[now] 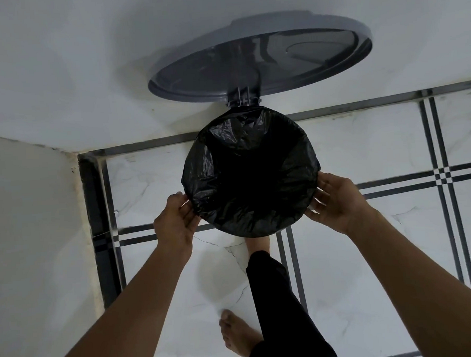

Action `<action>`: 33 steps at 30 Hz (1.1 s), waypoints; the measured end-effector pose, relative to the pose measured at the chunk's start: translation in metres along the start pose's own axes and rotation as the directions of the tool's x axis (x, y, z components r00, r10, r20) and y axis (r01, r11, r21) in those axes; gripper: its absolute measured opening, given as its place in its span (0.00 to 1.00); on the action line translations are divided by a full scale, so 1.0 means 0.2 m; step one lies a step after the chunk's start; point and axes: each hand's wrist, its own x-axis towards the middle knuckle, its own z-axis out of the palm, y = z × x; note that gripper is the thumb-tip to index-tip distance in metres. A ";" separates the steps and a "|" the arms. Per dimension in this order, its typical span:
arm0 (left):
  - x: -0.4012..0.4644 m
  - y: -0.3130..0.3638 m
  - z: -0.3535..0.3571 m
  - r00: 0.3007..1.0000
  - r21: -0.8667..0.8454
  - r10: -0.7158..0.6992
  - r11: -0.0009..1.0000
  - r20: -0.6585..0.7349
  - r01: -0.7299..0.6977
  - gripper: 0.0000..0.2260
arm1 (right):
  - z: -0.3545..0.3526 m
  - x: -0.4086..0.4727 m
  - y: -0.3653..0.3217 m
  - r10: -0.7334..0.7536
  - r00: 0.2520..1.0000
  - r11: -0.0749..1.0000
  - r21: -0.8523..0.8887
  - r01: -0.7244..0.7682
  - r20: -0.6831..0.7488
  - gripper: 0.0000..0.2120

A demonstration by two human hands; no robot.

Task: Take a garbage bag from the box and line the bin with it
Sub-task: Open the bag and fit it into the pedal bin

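Step in hand, as it looks: tucking the garbage bag (252, 174) down over the bin rim, w/ most of the lining already done; the box isn't in view.

Left side first: white wall, then the floor corner w/ dark tile lines; the left hand (173, 222) sits at the bin's near-left edge, fingers (188, 208) curled and pinching the black film where it folds over the rim; thumb on the near side, fingertips partly hidden by the bag.

Centre: bag mouth spread round over the whole opening, film crinkled, sagging inward into the bin; the grey lid (260, 58) stands open at the far side against the wall, hinge just above the bag's far edge; a foot shows just below the bin's near edge, prob. on the pedal, though that can't be confirmed.

Right: the right hand (338, 202) is at the near-right edge, fingers slightly apart and bent, tips touching the bag's overhang; whether they actually grip it can't be told.

To do it well: pull the overhang down evenly on both sides, keep tension equal so the far edge doesn't pop off; avoid tearing thin film w/ nails.
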 end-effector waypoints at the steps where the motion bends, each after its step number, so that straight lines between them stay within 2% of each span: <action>1: 0.00 0.00 0.00 1.000 0.006 -0.004 1.000 0.007 0.004 0.07 | 0.00 0.00 0.00 -0.002 1.000 1.000 0.010 0.002 0.003 0.06; 9: -0.01 0.00 0.04 0.998 0.034 -0.069 0.997 0.000 0.069 0.06 | -0.01 0.00 0.05 -0.092 0.995 0.995 0.038 0.093 -0.031 0.11; 15: 0.00 0.02 0.05 0.970 0.018 -0.243 0.970 0.019 0.242 0.16 | 0.03 -0.01 0.02 0.020 0.999 0.999 0.043 -0.018 -0.050 0.19; 25: 0.02 0.06 0.07 0.932 -0.138 -0.346 0.923 0.109 0.359 0.21 | 0.08 -0.02 0.03 0.034 0.999 0.997 0.075 -0.031 -0.039 0.29; 33: 0.00 0.03 0.06 0.939 -0.163 -0.329 0.926 0.098 0.341 0.23 | 0.08 0.00 0.05 0.015 0.999 0.996 0.086 -0.011 -0.045 0.32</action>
